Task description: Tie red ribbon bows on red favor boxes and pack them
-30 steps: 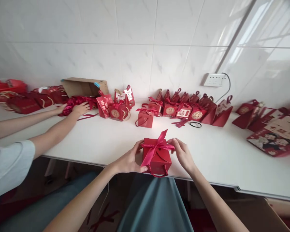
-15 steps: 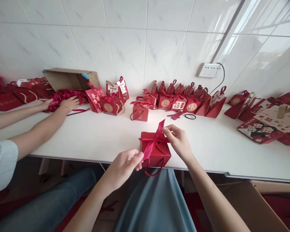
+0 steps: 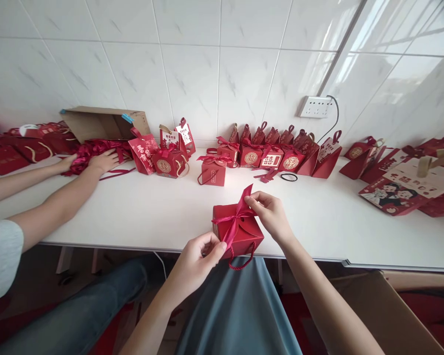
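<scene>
A red gift box (image 3: pixel 247 235) with a twisted cord handle sits at the table's front edge, straight ahead of me. Across its top runs a crimson ribbon (image 3: pixel 232 223), crossed or knotted in the middle. My left hand (image 3: pixel 200 254) pinches the near ribbon end at the box's front left. On the far side, my right hand (image 3: pixel 268 209) grips the other ribbon end, which points up and away. The ribbon is stretched between both hands. Under the ribbon, the scalloped lid flaps look closed. Whether the knot is tight I cannot tell.
Rows of red gift boxes (image 3: pixel 251 157) stand along the tiled wall. A small ribboned box (image 3: pixel 213 172) is nearer. A black ring (image 3: pixel 289 177) lies beside ribbon scraps. At left, another person's hands (image 3: pixel 104 160) rest on piled ribbon by an open cardboard box (image 3: pixel 103 123). A power strip (image 3: pixel 315 107) hangs on the wall.
My left hand has shifted slightly right and its thumb is nearer the box. The gift box has turned a little. The view has moved slightly; my right hand keeps its hold.
</scene>
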Demonstrator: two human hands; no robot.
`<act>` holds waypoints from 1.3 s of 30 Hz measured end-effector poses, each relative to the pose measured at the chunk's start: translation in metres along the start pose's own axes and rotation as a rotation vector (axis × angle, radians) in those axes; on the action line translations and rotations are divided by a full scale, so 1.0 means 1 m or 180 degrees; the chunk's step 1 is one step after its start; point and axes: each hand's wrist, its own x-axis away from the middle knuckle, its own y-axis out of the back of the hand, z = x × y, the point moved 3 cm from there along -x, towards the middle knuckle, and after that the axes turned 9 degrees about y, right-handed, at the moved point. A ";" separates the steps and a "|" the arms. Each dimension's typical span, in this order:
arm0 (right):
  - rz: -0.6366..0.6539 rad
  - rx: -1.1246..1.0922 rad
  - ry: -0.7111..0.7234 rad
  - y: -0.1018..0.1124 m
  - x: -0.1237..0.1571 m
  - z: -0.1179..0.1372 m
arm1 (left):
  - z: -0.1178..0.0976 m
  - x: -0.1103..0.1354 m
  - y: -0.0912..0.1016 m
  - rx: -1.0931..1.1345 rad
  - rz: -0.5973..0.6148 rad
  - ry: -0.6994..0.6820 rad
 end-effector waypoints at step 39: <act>-0.1535 0.0047 -0.0145 0.101 -0.007 -0.011 | 0.050 0.025 0.139 0.1882 -0.1076 0.0071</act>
